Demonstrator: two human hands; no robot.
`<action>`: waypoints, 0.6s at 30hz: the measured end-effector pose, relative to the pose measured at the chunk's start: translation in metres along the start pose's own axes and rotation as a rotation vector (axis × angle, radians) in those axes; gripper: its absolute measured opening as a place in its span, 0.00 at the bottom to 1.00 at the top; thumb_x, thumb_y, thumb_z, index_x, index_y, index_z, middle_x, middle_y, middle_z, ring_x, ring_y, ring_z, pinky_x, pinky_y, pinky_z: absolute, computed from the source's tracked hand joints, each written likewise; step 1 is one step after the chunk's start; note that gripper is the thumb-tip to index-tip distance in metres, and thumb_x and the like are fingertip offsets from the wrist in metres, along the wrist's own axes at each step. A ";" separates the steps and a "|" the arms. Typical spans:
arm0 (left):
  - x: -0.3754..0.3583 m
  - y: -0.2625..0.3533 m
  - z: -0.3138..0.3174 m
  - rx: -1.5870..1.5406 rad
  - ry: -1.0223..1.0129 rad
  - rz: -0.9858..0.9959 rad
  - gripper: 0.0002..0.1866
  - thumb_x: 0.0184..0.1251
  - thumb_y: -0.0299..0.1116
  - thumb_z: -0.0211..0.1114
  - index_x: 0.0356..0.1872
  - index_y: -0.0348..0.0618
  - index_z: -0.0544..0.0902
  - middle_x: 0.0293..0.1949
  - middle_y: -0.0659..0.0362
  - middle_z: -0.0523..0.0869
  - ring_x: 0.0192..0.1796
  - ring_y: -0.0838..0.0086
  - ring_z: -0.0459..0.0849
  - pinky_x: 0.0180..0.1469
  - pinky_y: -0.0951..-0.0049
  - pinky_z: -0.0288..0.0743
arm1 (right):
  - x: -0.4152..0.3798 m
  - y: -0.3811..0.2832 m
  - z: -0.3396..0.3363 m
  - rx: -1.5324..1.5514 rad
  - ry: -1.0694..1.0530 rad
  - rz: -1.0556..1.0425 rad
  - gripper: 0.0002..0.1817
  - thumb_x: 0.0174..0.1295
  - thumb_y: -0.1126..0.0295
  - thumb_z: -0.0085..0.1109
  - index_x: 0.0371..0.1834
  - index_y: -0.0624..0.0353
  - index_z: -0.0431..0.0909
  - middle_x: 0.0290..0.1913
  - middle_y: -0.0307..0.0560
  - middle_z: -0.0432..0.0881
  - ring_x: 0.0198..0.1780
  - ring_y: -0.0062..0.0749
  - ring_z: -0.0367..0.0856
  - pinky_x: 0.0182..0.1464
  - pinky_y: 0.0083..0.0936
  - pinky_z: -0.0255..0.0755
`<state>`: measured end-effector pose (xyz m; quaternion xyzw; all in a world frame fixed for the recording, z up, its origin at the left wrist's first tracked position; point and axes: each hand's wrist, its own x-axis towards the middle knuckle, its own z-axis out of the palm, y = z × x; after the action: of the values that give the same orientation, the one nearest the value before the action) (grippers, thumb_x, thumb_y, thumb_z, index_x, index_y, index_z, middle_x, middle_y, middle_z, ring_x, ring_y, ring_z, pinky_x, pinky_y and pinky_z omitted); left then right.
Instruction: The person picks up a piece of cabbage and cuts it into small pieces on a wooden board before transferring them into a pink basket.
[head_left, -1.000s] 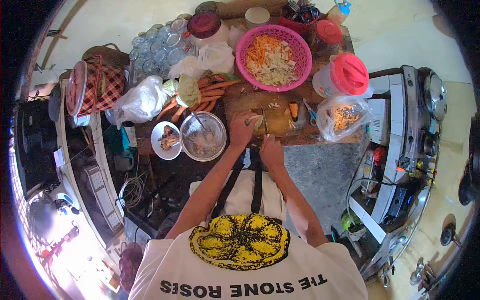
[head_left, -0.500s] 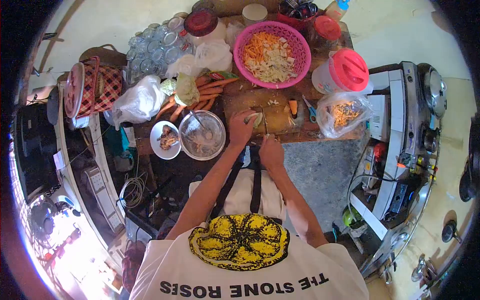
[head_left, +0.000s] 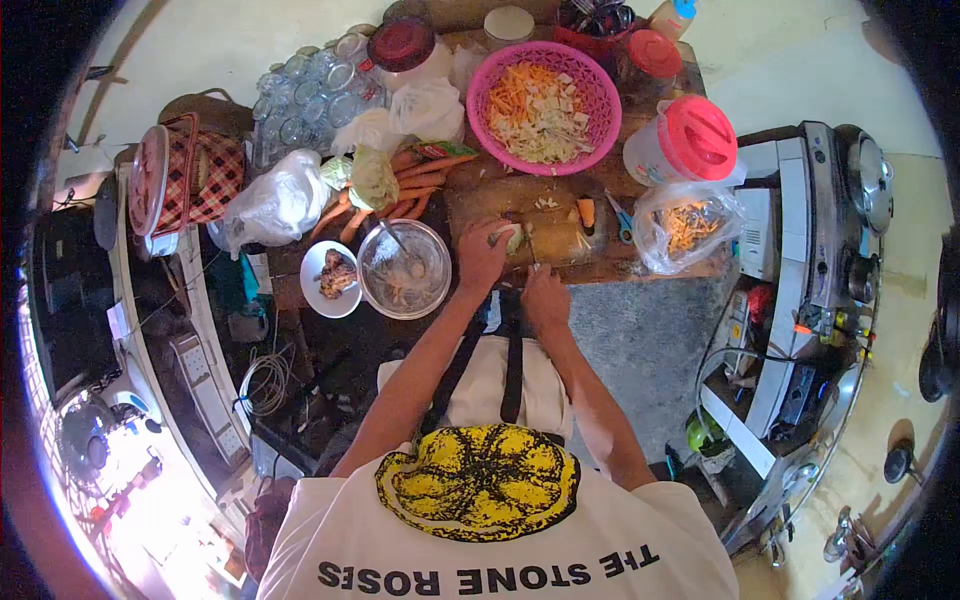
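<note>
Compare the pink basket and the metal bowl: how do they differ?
The pink basket is perforated plastic, heaped with shredded orange and pale vegetables; the metal bowl is shiny, smaller and nearly empty, with a spoon in it. The basket sits at the table's far side, the bowl beside the left hand. Both are round.

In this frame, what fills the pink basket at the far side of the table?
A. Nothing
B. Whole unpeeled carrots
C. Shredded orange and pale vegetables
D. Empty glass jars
C. The pink basket holds a heap of shredded vegetables, orange on one side and pale on the other; the whole carrots lie on the table beside it, and the glass jars stand further left.
</note>
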<state>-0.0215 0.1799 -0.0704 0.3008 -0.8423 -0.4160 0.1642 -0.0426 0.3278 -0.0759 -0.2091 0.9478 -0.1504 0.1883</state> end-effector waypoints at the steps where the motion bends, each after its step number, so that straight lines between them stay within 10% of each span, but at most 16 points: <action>1: -0.001 0.001 0.001 0.014 0.006 0.004 0.10 0.56 0.33 0.68 0.38 0.41 0.87 0.43 0.52 0.87 0.49 0.55 0.81 0.57 0.61 0.71 | 0.000 0.002 -0.001 0.002 -0.020 0.033 0.18 0.70 0.57 0.45 0.36 0.64 0.72 0.28 0.64 0.81 0.31 0.58 0.83 0.33 0.48 0.78; 18: -0.001 0.003 0.003 0.022 -0.013 -0.033 0.10 0.56 0.32 0.67 0.38 0.41 0.86 0.43 0.52 0.86 0.51 0.54 0.80 0.58 0.60 0.70 | -0.013 0.000 -0.010 0.032 -0.049 0.009 0.17 0.70 0.59 0.47 0.33 0.64 0.72 0.25 0.64 0.80 0.27 0.60 0.82 0.28 0.48 0.76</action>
<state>-0.0230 0.1837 -0.0695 0.3139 -0.8427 -0.4114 0.1486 -0.0364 0.3355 -0.0630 -0.2055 0.9413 -0.1594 0.2153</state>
